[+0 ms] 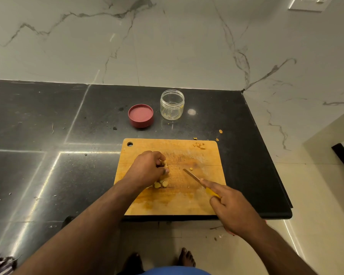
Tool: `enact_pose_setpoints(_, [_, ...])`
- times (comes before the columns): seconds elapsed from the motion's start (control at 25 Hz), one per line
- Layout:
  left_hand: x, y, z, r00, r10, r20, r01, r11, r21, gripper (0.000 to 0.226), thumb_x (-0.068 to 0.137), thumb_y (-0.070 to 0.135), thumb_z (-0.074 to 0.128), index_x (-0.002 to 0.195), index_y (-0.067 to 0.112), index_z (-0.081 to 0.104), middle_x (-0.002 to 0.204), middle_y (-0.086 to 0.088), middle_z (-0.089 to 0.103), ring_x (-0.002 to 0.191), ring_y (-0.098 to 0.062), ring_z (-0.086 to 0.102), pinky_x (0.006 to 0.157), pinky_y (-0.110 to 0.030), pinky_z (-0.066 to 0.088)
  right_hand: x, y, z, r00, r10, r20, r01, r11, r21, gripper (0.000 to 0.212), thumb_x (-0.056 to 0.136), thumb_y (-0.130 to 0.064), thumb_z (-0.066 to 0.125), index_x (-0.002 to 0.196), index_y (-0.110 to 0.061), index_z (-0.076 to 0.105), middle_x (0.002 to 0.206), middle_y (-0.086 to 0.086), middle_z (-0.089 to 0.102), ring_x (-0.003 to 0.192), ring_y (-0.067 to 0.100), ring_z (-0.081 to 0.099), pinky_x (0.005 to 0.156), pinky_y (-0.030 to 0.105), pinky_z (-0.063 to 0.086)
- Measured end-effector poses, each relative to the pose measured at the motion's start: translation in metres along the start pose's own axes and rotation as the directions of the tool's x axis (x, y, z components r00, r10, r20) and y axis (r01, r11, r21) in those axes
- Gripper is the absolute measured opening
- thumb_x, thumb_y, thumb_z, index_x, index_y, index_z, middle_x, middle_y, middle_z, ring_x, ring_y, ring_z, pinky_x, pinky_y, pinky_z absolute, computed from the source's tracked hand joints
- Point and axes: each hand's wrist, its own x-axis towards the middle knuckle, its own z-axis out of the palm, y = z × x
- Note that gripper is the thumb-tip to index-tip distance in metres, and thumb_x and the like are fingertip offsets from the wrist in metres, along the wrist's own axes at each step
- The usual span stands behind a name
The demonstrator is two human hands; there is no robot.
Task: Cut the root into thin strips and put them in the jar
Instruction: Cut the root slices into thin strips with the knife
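Observation:
A wooden cutting board (pixel 203 199) lies on the black counter. My left hand (pixel 148 169) curls its fingers round a pale yellow piece of root (pixel 164 163) on the board. Two or three cut root pieces (pixel 160 184) lie just below that hand. My right hand (pixel 231 209) grips a yellow-handled knife (pixel 194 177), forefinger stretched along the blade's back; the blade points up-left, apart from the root. Beyond the board stands a clear glass jar (pixel 172 105), open, with its red lid (pixel 141 116) upside down to its left.
Root scraps (pixel 199 145) lie at the board's far right corner and on the black counter (pixel 48 126) beside it. The counter ends close to the right of the board and at its near edge. A marble wall rises behind. My bare feet stand on the tiled floor below.

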Motion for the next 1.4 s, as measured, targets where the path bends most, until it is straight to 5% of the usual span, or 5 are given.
enact_pose_setpoints(0.4, [-0.002,0.001,0.001,1.000,0.015,-0.012,-0.015,1.000,0.016,0.046,0.086,0.029,0.078,0.129,0.024,0.064,0.111,0.005,0.061,0.095,-0.010,0.057,0.072,-0.022,0.048,0.023,0.012,-0.013,0.993,0.069,-0.096,-0.071,0.997,-0.015,0.051,0.101,-0.021,0.045,0.146,-0.042,0.037,0.117,-0.015,0.045,0.087,0.001,0.054,0.073,0.013,0.042])
enact_pose_setpoints(0.56, [-0.002,0.001,0.001,1.000,0.006,-0.007,-0.006,1.000,0.004,0.045,0.086,0.031,0.078,0.128,0.024,0.064,0.116,0.005,0.060,0.098,-0.010,0.058,0.078,-0.025,0.054,0.047,0.018,-0.017,0.984,0.129,-0.122,-0.136,0.990,-0.048,0.051,0.100,-0.021,0.044,0.148,-0.038,0.038,0.126,-0.007,0.052,0.103,0.011,0.055,0.090,0.030,0.049])
enact_pose_setpoints(0.8, [0.000,0.000,-0.003,0.999,0.047,0.012,-0.047,0.999,0.025,0.040,0.096,0.022,0.066,0.136,0.025,0.061,0.128,0.002,0.058,0.103,-0.009,0.054,0.080,-0.022,0.045,0.051,0.022,-0.019,0.970,0.164,-0.180,-0.162,0.986,0.025,0.051,0.101,-0.021,0.044,0.149,-0.035,0.036,0.122,0.000,0.060,0.092,0.012,0.060,0.084,0.035,0.054])
enact_pose_setpoints(1.08, [0.001,-0.003,-0.007,0.996,0.069,0.058,-0.075,0.992,0.099,0.039,0.099,0.006,0.055,0.125,0.032,0.068,0.126,0.001,0.058,0.108,-0.013,0.056,0.080,-0.023,0.046,0.036,0.011,-0.004,0.986,0.120,-0.115,-0.107,0.988,0.116,0.052,0.101,-0.019,0.046,0.148,-0.038,0.037,0.136,-0.006,0.055,0.094,0.003,0.057,0.086,0.024,0.048])
enact_pose_setpoints(1.4, [0.003,0.000,-0.008,1.000,-0.010,0.007,0.010,0.999,0.050,0.024,0.091,0.030,0.073,0.114,0.024,0.072,0.105,0.006,0.068,0.091,-0.008,0.059,0.072,-0.025,0.054,0.023,0.001,0.005,0.989,0.119,-0.086,-0.096,0.967,0.236,0.049,0.102,-0.021,0.047,0.147,-0.038,0.039,0.134,-0.020,0.047,0.103,-0.006,0.052,0.087,0.010,0.039])
